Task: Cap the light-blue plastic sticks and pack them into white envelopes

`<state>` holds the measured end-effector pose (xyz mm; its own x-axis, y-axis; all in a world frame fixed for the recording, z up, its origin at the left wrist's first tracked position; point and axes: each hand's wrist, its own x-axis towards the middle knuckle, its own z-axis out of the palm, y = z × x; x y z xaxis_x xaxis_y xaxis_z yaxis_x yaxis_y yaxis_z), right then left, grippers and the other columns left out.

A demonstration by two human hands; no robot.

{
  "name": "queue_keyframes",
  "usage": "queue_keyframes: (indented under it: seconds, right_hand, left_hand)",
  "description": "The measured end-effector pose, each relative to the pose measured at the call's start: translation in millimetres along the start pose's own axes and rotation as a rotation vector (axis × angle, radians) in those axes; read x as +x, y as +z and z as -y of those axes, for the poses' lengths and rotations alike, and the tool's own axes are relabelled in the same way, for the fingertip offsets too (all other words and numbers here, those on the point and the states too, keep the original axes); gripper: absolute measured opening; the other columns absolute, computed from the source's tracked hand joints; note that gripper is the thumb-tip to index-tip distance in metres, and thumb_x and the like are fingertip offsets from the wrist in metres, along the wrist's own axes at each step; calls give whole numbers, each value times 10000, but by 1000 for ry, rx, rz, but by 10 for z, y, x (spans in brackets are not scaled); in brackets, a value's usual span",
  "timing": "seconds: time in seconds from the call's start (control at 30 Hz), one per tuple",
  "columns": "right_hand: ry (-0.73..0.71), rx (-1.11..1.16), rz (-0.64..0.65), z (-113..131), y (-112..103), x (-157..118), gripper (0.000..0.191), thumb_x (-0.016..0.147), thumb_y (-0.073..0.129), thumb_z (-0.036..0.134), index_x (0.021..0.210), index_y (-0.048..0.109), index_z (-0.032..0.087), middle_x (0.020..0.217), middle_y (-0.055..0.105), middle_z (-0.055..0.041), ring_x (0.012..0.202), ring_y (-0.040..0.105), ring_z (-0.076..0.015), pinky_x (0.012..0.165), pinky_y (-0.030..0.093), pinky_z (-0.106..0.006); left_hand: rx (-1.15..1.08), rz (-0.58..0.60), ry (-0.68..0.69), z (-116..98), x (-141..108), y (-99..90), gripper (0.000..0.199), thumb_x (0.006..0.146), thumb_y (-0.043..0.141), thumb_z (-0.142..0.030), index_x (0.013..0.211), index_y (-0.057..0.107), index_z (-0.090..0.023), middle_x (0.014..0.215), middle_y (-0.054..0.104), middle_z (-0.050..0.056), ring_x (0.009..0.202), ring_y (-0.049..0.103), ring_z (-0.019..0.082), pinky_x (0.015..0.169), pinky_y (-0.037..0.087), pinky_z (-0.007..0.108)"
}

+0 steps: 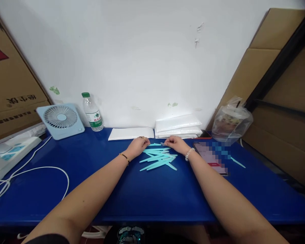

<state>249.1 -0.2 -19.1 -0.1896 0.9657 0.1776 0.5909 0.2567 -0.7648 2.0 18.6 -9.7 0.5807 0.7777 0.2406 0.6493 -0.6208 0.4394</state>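
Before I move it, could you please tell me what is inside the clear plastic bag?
The clear plastic bag holds a lidded cup with a dark straw; the crinkled plastic covers the cup, so its exact contents cannot be told.

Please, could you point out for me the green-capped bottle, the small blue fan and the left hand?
Bottle (94, 117): head view, on its label.
Fan (61, 117): head view, on its hub.
Left hand (137, 147): head view, on its back.

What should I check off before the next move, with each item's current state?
1. Left hand at the turquoise strips: ok.
2. Left hand's grip on a strip: cannot tell, fingertips too small.
3. Right hand grip: cannot tell, same reason.
4. All strips in one pile: not ok, one stray strip lies far right.
5. Bottle upright, capped: ok.
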Motion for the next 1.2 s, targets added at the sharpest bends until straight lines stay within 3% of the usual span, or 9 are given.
queue_keyframes:
  seconds: [0.17,0.37,0.5,0.83,0.97,1.2]
  right_hand:
    - [-50,-97,-36,38,-104,-38,247,717,619,374,798,687,150,714,608,-20,612,501,-124,572,400,-235]
    - [-40,-108,161,-22,-183,-86,257,673,658,391,765,669,152,700,603,-6,607,498,-116,551,385,-222]
    - [-46,-110,187,-24,-123,-80,245,684,646,378,767,646,148,702,592,-5,618,498,-116,551,380,-219]
    - [-24,-124,86,31,-227,-88,222,693,646,367,727,646,148,674,564,-7,593,476,-115,543,378,-224]
    - [-101,-194,18,99,-239,-104,219,696,659,370,769,666,163,788,561,-24,621,467,-111,567,385,-230]
    - [-126,-231,219,152,-97,-128,182,710,652,347,739,637,168,722,571,-12,615,492,-116,548,369,-222]
  left_hand:
    - [-62,-73,2,-3,-27,-5,245,835,479,-336,980,612,-189,957,591,50,843,568,164,750,450,277]
    - [-47,9,117,-41,-61,-57,275,771,572,-457,860,647,-208,873,596,29,831,556,168,724,438,266]
    - [-10,26,100,-69,-51,-56,265,765,580,-451,846,656,-211,845,614,24,825,559,169,694,427,256]
    - [-28,22,-75,100,-14,-112,275,757,541,-441,758,663,-195,804,640,14,736,565,153,655,428,248]
    - [-18,-9,-85,120,-18,-104,302,742,558,-465,891,657,-222,823,635,4,753,559,158,644,421,254]
    - [37,-35,91,-17,-63,-122,286,748,578,-492,837,658,-232,865,629,16,856,555,184,726,420,278]
